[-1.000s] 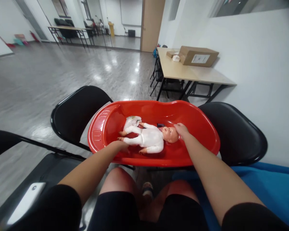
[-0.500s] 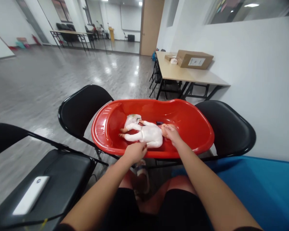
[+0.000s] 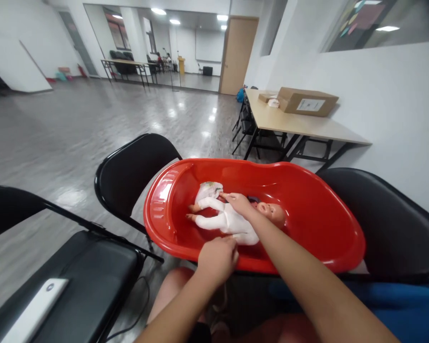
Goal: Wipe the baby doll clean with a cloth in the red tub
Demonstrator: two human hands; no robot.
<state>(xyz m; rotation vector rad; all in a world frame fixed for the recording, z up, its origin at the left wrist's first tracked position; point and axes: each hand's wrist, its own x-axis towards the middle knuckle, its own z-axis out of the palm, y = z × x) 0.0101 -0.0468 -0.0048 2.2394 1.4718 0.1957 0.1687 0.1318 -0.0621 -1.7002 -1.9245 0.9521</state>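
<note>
A baby doll (image 3: 229, 220) in a white suit lies on its back in a red plastic baby tub (image 3: 307, 209), head to the right. A small patterned cloth (image 3: 208, 189) lies by its feet. My right hand (image 3: 239, 202) rests on the doll's chest with the fingers lying flat and pointing left. My left hand (image 3: 217, 257) is at the tub's near rim, fingers curled by the doll's near arm; whether it grips the arm is hidden.
The tub rests across two black folding chairs (image 3: 132, 171). Another black chair seat (image 3: 75, 281) at my left carries a white phone (image 3: 34, 312). A blue cloth (image 3: 407, 305) lies at right. A wooden table (image 3: 300, 126) with a cardboard box (image 3: 307, 101) stands by the wall.
My right hand slid from the doll's head to its chest. My left hand moved right along the near rim toward the doll's arm. The view shifted closer.
</note>
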